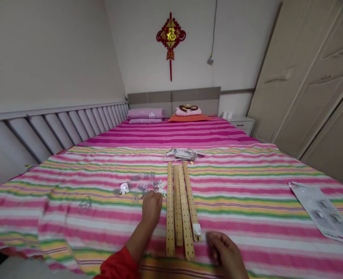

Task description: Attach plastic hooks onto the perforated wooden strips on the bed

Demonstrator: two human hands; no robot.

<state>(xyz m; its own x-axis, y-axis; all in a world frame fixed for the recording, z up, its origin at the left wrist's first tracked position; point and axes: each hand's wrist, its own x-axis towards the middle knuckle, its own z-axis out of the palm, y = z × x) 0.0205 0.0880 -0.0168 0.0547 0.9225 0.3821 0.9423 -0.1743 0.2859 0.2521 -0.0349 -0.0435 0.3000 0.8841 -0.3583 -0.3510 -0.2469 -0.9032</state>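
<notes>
Left hand (151, 205) is reaching, fingers curled, into the small metal clips (143, 186); right hand (225, 250) is hovering loosely open, empty, beside the perforated wooden strips (178, 205).

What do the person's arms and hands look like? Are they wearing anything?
Both hands are bare, with no gloves. The left hand comes out of a bright red sleeve that covers the arm up to about the forearm. The right hand shows no sleeve in the picture. I can't make out any rings or a watch.

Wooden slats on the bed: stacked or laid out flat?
Laid out flat. The four perforated wooden slats lie side by side on the striped bedspread, running lengthwise away from the person, between the left hand and right hand.
</notes>
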